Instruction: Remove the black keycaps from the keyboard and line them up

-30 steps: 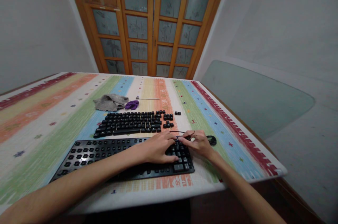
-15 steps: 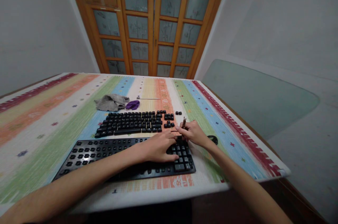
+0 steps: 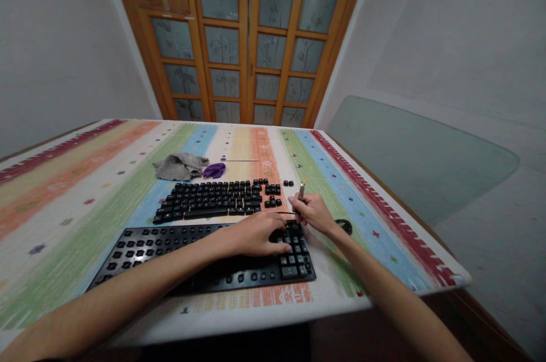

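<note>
A black keyboard [image 3: 170, 240] lies along the near table edge, its left and middle parts bare of keycaps. Keycaps are still seated on its number pad [image 3: 294, 262]. Across the upper right of the board rests my left hand [image 3: 262, 234], thumb and fingers apart, thumb by the number pad; some fingertips are out of sight. At the board's top right corner, my right hand [image 3: 313, 211] is closed round a slim brownish-grey tool [image 3: 301, 191] that stands nearly upright. My fingers hide its lower end, so its exact kind is unclear.
Loose black keycaps [image 3: 209, 200] lie in keyboard order behind the board. Farther back are a grey cloth [image 3: 179, 166], a purple bundle [image 3: 214, 170] and a thin rod [image 3: 241, 160]. A black round item [image 3: 343, 227] sits beside my right wrist. A striped cloth [image 3: 98, 225] covers the table.
My right hand has shifted slightly, and the tool in it now leans a little more to the right. My left hand stays nearly in place on the keyboard.
</note>
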Demonstrator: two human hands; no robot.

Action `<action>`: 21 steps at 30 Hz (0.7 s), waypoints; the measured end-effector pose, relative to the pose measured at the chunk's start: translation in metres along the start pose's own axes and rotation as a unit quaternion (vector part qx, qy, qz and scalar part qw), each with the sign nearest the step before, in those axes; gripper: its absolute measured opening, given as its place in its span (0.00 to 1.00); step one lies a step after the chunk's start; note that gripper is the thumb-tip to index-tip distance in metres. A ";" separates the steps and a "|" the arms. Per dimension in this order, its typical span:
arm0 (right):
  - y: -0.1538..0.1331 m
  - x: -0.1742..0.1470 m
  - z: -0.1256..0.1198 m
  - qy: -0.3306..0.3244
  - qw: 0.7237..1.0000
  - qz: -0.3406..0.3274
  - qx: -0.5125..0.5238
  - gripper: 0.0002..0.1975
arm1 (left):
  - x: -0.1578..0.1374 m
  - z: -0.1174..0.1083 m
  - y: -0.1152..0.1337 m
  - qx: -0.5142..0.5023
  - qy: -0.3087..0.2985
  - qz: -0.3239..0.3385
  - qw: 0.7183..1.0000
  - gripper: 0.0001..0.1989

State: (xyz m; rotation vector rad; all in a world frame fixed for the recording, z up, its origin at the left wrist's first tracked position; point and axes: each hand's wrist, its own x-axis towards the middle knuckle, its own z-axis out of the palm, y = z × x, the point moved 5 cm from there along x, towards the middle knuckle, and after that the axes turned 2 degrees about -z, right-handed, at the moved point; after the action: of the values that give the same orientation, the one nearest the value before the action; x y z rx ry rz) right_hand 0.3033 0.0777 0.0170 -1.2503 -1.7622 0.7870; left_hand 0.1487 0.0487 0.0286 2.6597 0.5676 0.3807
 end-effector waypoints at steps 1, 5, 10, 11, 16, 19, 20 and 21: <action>-0.002 0.000 -0.003 0.005 1.000 -0.003 0.012 0.24 | 0.002 -0.002 -0.003 -0.012 0.005 -0.012 1.000 0.12; -0.008 0.001 -0.013 0.027 0.998 -0.013 0.052 0.25 | 0.015 -0.011 -0.014 -0.077 0.072 -0.043 0.993 0.14; -0.013 0.000 -0.021 0.065 0.995 -0.041 0.069 0.26 | 0.032 -0.015 -0.018 -0.078 0.103 -0.025 0.991 0.13; -0.013 -0.001 -0.022 0.072 0.994 -0.050 0.066 0.25 | 0.036 -0.015 -0.017 -0.064 0.100 -0.017 0.993 0.11; -0.011 -0.005 -0.028 0.101 0.990 -0.099 0.004 0.25 | 0.047 -0.017 -0.016 -0.012 0.073 0.024 0.997 0.06; -0.005 -0.006 -0.032 0.137 0.986 -0.091 -0.005 0.25 | 0.053 -0.020 -0.020 -0.008 0.057 0.029 0.998 0.06; -0.003 -0.006 -0.034 0.152 0.985 -0.081 0.002 0.25 | 0.055 -0.021 -0.023 -0.011 0.055 0.030 0.998 0.06; 0.000 -0.006 -0.037 0.168 0.983 -0.070 0.011 0.25 | 0.058 -0.023 -0.025 -0.014 0.058 0.031 0.998 0.07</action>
State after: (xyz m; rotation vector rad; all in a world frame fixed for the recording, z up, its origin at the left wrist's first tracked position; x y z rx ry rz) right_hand 0.3366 0.0731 0.0328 -1.1556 -1.5415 0.4805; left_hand 0.1833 0.1029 0.0488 2.6466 0.5127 0.5593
